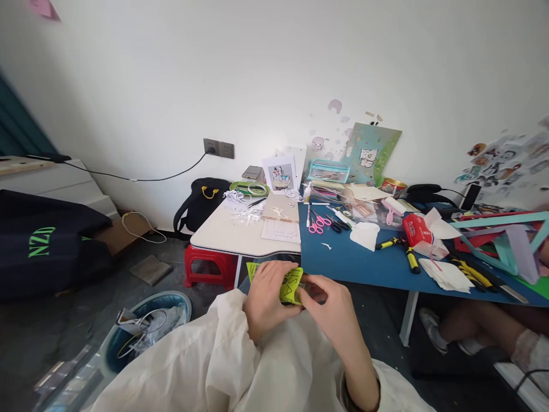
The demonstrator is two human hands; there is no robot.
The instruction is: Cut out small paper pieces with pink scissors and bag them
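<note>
Above my lap, just off the table's front edge, my left hand (pixel 271 300) is wrapped around a bright yellow-green packet (pixel 291 285) with dark lettering that reads "LISA". Part of the packet sticks out to the left behind the fingers. My right hand (pixel 330 306) closes thumb and fingertips on the packet's right end. Something see-through shows between the right fingers, too small to make out. Both sleeves are cream-coloured. Nearest beyond the hands are the white tabletop (pixel 231 232) and the blue tabletop (pixel 343 260).
Pink-handled scissors (pixel 317 223), yellow-and-black pliers (pixel 412 260), a red tissue pack (pixel 422 232) and paper scraps (pixel 246 213) lie on the tables. A red stool (pixel 210 266) stands underneath. At lower left is a blue bin (pixel 182 300). Another person's legs (pixel 476 323) show at right.
</note>
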